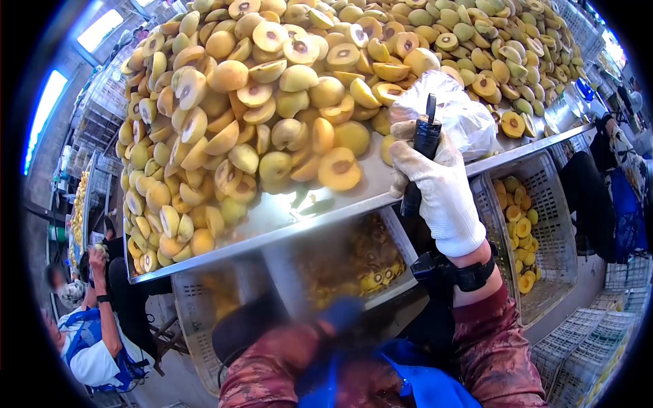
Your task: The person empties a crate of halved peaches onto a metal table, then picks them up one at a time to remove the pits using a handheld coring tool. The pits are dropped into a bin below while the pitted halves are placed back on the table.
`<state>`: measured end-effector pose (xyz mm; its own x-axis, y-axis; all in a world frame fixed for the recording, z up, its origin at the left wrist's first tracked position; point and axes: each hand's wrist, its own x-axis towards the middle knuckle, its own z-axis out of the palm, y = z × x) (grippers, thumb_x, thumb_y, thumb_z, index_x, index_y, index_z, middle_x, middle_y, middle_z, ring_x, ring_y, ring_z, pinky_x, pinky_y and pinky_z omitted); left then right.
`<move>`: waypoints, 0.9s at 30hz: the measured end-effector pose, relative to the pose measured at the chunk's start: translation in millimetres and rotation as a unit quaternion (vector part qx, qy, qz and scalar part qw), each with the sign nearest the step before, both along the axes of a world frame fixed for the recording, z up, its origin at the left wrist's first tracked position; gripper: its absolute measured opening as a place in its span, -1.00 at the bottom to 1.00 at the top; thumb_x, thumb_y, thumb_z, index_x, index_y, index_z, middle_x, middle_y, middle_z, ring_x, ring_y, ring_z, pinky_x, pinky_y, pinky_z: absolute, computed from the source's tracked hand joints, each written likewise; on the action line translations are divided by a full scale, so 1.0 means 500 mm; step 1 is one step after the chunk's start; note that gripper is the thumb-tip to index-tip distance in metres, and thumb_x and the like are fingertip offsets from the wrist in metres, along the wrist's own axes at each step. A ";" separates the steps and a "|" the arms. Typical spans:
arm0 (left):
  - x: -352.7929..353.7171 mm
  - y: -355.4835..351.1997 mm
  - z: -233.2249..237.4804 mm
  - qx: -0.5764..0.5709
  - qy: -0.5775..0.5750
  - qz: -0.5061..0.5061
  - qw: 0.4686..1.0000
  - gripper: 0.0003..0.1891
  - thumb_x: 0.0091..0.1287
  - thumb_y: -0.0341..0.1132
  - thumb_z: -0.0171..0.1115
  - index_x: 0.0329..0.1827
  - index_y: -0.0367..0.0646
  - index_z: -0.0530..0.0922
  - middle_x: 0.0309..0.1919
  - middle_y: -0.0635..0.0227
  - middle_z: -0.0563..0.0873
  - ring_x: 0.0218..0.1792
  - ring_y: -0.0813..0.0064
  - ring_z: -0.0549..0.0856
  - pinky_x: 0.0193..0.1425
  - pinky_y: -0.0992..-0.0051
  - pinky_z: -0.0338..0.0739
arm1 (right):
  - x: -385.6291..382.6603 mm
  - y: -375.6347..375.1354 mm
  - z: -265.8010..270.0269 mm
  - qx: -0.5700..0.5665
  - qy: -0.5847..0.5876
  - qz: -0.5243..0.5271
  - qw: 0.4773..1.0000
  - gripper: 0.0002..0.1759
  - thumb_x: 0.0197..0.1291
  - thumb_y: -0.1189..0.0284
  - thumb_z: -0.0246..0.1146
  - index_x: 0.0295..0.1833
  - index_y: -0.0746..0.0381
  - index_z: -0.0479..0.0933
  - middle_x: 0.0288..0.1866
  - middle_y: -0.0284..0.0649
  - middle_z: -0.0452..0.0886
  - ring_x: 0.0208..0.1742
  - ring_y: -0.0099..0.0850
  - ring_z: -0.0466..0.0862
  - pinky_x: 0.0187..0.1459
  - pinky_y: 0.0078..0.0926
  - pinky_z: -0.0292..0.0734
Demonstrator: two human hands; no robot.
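My right hand (435,180), in a white glove, is closed around a black-wrapped tool (427,143) above the front edge of the metal table (272,216). Just behind it lies a crumpled clear plastic bag (469,122). A large heap of halved yellow fruit (272,102) covers the table, many halves with the cut side up. On the left, my sleeve (272,360) reaches in from the bottom; no fingers of my left hand can be made out, as that area is blurred.
Below the table edge are a white bin of fruit pieces (354,262) and a crate of yellow halves (558,238). Another crate (194,319) stands at the lower left. A person in a blue apron (95,347) sits at far left. Stacked crates (578,347) are at lower right.
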<state>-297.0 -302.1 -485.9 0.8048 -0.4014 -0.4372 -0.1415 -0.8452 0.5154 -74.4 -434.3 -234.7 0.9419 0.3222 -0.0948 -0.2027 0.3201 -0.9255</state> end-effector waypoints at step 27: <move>0.427 0.096 0.370 0.299 -0.280 -0.036 0.911 -0.70 0.27 -0.26 0.13 0.07 0.04 0.56 -0.05 0.29 0.57 0.01 0.24 0.57 0.03 0.10 0.51 | -0.008 -0.045 -0.028 -0.007 -0.007 0.034 0.999 -0.74 0.30 0.56 0.27 0.06 0.28 0.46 -0.42 -0.41 0.48 -0.50 -0.64 0.50 -0.41 -0.64 0.47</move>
<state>-83.6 -254.1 -300.8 0.9502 -0.2861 -0.1236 -0.3065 -0.9295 -0.2050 -78.2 -456.8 -248.8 0.9188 0.3849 -0.0874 -0.2114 0.2929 -0.9325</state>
